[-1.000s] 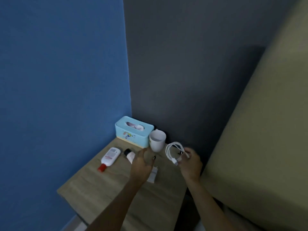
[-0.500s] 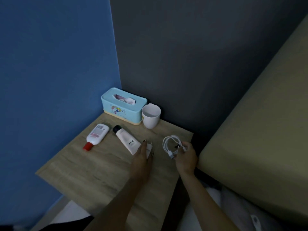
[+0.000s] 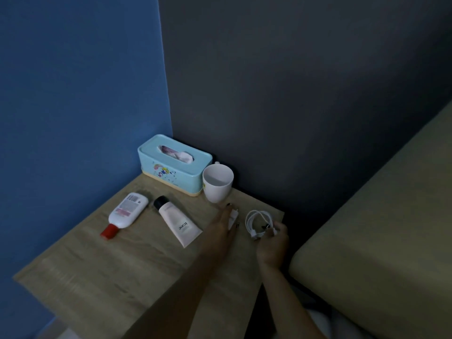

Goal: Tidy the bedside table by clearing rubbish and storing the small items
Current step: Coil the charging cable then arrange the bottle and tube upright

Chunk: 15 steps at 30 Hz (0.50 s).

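Left hand (image 3: 221, 231) lies over the white charger plug (image 3: 233, 215) on the worktop (image 3: 97, 277), fingers fairly straight. I cannot tell whether it grips. Right hand (image 3: 272, 243) pinches the coiled white cable (image 3: 256, 220) at the worktop's right edge, near the bed (image 3: 379, 228). Further left I see a cream tube (image 3: 179, 225) and a red-capped bottle (image 3: 127, 211) lying flat. A mug (image 3: 217, 184) and tissue box (image 3: 171, 167) stand at the back.

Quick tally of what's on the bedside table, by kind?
Tissue box: 1
Mug: 1
Toiletries: 2 (bottle, tube)
Charging gear: 2 (plug, cable)
Total: 6
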Each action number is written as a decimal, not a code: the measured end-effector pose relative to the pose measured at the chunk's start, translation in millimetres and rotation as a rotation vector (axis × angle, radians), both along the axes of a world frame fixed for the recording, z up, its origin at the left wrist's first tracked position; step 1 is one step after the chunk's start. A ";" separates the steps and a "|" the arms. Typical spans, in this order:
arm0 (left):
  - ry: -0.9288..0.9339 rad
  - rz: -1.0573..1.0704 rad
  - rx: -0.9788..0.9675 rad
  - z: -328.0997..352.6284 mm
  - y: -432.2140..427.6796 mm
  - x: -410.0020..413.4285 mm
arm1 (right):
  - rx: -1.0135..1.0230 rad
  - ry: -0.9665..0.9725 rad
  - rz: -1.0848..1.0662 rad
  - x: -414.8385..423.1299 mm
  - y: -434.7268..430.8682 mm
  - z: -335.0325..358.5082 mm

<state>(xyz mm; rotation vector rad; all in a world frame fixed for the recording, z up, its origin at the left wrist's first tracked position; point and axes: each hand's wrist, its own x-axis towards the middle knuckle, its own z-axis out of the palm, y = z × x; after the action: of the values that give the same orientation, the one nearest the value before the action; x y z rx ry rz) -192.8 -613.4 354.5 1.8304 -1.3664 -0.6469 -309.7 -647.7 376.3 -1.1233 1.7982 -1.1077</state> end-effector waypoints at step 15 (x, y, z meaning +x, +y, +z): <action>-0.020 -0.018 -0.086 -20.1 -27.5 6.9 | -0.200 0.310 -0.129 28.1 -7.7 -41.2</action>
<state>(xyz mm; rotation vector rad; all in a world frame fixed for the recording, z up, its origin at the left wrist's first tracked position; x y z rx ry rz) -185.8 -640.9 334.5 1.7625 -1.4040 -0.5713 -281.6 -655.3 335.1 -1.3746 2.0560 -1.2669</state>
